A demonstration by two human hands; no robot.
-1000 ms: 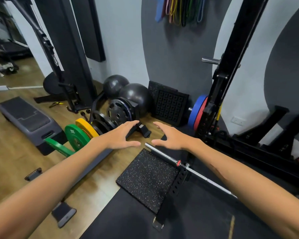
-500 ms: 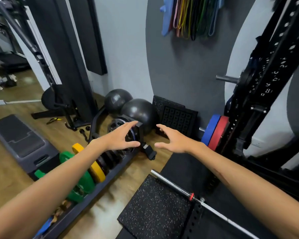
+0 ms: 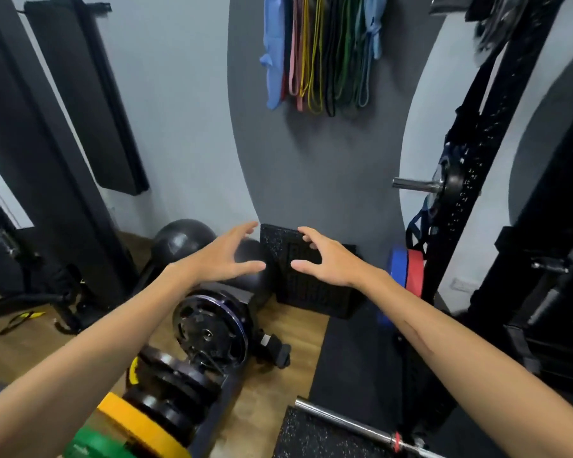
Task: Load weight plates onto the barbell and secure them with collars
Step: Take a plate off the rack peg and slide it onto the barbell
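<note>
Left hand (image 3: 220, 259) and right hand (image 3: 325, 259) both spread, empty, raised over black plate (image 3: 210, 328) on rack; barbell (image 3: 348, 423) lower right.

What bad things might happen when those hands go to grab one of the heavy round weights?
The black plates sit packed on the floor rack, so fingers might get pinched between them. A plate pulled out may slip from the open left hand or right hand and drop. The barbell lies low nearby, a possible trip.

No legible text, labels or numbers on any plate or equipment.
</note>
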